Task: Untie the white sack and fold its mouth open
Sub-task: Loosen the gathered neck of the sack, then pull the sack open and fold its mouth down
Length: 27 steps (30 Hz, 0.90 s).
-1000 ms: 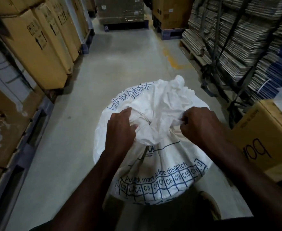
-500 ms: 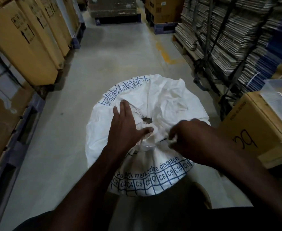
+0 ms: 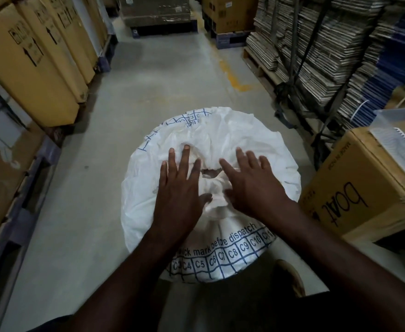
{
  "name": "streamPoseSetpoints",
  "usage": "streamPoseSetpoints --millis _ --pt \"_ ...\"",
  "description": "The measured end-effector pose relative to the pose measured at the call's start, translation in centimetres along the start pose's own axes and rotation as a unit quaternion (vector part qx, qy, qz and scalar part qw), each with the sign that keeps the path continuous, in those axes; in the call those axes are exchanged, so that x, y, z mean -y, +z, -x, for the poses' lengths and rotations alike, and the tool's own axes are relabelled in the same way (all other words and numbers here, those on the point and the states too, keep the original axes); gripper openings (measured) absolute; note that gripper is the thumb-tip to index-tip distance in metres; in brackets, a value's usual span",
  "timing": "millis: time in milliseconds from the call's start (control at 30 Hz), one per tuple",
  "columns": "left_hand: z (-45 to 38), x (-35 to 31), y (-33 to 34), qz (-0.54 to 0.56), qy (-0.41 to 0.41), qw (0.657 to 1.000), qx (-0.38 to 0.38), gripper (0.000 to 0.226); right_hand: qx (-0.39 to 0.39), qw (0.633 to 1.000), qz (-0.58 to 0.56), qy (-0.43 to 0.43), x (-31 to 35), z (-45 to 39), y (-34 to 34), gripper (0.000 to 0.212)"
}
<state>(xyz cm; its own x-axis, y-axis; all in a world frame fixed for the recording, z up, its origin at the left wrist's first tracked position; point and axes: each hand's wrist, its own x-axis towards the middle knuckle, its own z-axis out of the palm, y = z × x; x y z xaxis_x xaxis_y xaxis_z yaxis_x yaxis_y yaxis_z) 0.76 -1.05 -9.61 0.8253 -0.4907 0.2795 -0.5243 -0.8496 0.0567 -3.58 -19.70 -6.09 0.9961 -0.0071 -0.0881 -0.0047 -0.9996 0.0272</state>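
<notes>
A full white sack (image 3: pixel 256 144) with blue printed grid markings stands on the concrete floor in front of me. Its top cloth is crumpled and spread flat, with a small dark opening (image 3: pixel 209 171) at the centre. My left hand (image 3: pixel 181 188) lies flat on the cloth left of the opening, fingers spread, thumb against the bunched folds. My right hand (image 3: pixel 250 185) lies flat to the right of the opening, fingers spread and pointing up-left. Neither hand holds anything.
Tall cardboard cartons (image 3: pixel 36 63) on pallets line the left side of the aisle. Strapped stacks of flattened cardboard (image 3: pixel 316 44) fill the right. A brown box (image 3: pixel 369 188) printed "boat" stands right beside the sack. My foot (image 3: pixel 290 276) shows below the sack.
Both hands let go of the bunched sack neck and flattened onto the top. The raised cloth has been pushed down and outward, showing a small opening in the middle.
</notes>
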Motion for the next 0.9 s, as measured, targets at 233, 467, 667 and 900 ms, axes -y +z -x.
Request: streamPoseSetpoints --millis 233,467,667,900 --pt "-0.5 2.9 1.0 0.024 -0.097 0.991 0.091 0.144 0.086 0.993 -0.003 0.079 0.1 1.3 0.0 0.061" --pt "-1.2 2.7 -0.8 0.042 -0.115 0.992 0.027 0.099 0.160 0.984 -0.048 0.069 -0.4 2.0 -1.2 0.069" --pt "-1.6 -0.7 -3.7 0.080 0.034 0.980 -0.180 0.050 -0.172 0.983 -0.069 0.012 -0.4 -0.4 -3.0 0.018" --pt "-1.8 -1.7 -1.5 0.164 -0.026 0.986 -0.010 0.020 -0.029 0.980 -0.105 -0.167 -0.6 -7.1 -0.7 0.038"
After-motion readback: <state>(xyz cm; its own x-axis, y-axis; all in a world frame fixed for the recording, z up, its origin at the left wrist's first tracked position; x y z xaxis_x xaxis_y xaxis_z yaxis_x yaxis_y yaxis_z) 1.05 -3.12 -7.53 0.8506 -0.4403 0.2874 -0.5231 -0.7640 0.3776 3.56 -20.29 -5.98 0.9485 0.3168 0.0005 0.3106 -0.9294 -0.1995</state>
